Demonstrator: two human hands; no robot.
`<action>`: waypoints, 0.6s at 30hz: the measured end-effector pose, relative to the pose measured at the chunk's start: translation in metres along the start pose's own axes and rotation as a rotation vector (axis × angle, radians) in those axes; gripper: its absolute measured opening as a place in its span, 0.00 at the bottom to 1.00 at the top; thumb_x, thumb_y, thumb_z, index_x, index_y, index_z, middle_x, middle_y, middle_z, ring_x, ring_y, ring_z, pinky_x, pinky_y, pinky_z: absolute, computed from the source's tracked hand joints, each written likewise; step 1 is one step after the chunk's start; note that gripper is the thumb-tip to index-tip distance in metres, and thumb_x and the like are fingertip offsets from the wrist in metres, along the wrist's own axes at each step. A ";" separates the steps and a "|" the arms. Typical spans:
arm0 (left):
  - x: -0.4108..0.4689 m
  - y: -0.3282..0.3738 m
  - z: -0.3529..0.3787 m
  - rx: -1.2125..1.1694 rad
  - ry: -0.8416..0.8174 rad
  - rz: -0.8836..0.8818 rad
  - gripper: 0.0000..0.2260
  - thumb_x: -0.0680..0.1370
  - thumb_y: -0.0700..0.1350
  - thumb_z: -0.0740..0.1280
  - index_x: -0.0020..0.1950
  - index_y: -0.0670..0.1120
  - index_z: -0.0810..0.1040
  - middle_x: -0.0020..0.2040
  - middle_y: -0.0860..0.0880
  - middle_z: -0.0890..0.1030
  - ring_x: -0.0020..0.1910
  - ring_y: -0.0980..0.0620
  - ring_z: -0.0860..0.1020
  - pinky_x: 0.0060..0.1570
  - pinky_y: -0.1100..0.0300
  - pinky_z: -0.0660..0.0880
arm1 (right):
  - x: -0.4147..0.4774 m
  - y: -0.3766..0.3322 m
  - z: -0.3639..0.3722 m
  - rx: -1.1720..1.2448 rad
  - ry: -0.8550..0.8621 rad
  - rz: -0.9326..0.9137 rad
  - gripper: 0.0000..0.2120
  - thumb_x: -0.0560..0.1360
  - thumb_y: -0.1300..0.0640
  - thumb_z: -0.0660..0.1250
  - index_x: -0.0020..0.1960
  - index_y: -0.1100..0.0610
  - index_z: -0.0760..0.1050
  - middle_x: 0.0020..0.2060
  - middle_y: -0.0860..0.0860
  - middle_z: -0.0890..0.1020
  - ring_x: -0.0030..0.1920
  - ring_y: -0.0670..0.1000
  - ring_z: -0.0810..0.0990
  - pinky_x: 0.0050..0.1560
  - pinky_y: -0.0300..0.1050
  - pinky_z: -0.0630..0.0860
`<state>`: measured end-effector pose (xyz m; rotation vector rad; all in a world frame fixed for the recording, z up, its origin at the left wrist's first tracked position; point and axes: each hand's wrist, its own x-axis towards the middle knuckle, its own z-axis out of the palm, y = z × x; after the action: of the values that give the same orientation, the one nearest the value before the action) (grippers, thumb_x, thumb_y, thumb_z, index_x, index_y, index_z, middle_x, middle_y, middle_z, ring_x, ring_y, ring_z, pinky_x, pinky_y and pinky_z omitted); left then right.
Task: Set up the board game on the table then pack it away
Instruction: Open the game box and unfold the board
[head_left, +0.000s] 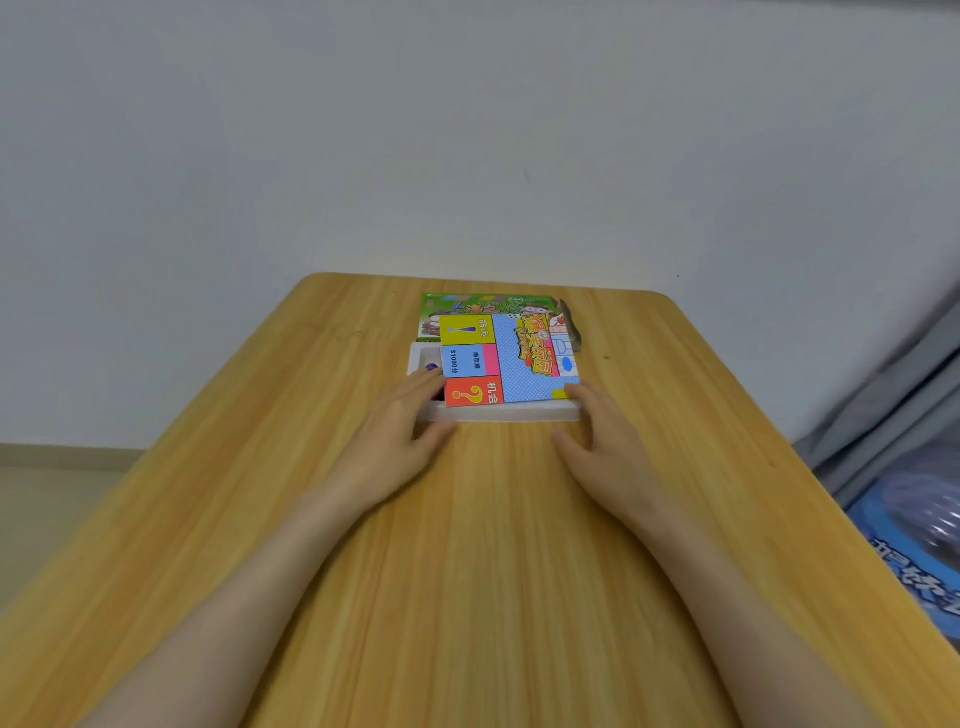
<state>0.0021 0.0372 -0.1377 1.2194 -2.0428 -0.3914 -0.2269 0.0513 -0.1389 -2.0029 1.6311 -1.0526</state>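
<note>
Tabletop (467, 571) of pale, straight-grained wood fills the view, its far corners rounded and its far edge close to a plain white wall. Wide bare strips run along both sides of the game and across the whole near half, where the two forearms lie.

Past the left edge there is floor (41, 493). Past the right edge hang grey cloth (883, 415) and a blue printed bag (924, 545).

The game sits at the far middle of the table. A white foam tray (514, 413) lies with its long side running left to right, and its near wall is square to the person. On it rests a folded board (509, 364), flat, glossy and brightly printed in yellow, blue, red and pink blocks. It is turned slightly askew to the tray, and its lettering lies sideways to the viewer. Its far edge overlaps a green box (467, 304) just behind the tray. A small purple piece (431, 367) shows in the tray's uncovered left end.

The left hand (400, 436) rests on the tray's near left corner, fingers nearly straight over the rim and thumb against the near wall. The right hand (608, 441) touches the near right corner with relaxed, extended fingers, its thumb on the wood. Neither hand is curled round anything.
</note>
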 end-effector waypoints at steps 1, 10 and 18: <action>-0.001 0.003 -0.001 -0.079 0.019 -0.014 0.20 0.77 0.43 0.64 0.69 0.49 0.70 0.65 0.60 0.73 0.64 0.70 0.68 0.63 0.73 0.63 | 0.000 -0.002 -0.002 0.031 0.044 -0.017 0.22 0.76 0.64 0.65 0.69 0.62 0.66 0.67 0.54 0.69 0.67 0.49 0.67 0.61 0.27 0.57; -0.001 0.013 -0.005 -0.777 0.188 -0.082 0.20 0.77 0.34 0.66 0.66 0.51 0.70 0.66 0.54 0.75 0.66 0.57 0.73 0.62 0.64 0.71 | -0.004 -0.020 -0.016 0.780 0.259 0.047 0.19 0.73 0.71 0.65 0.60 0.57 0.66 0.47 0.48 0.79 0.51 0.43 0.79 0.52 0.34 0.76; -0.003 0.021 -0.015 -1.265 0.194 -0.297 0.18 0.80 0.46 0.57 0.32 0.45 0.75 0.39 0.48 0.84 0.47 0.52 0.83 0.43 0.57 0.81 | -0.001 -0.013 -0.018 1.167 0.150 0.251 0.18 0.81 0.54 0.52 0.48 0.63 0.77 0.37 0.52 0.85 0.42 0.47 0.83 0.48 0.39 0.79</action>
<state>0.0003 0.0523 -0.1159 0.6621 -1.0155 -1.3669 -0.2317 0.0593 -0.1187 -0.9344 0.8733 -1.5516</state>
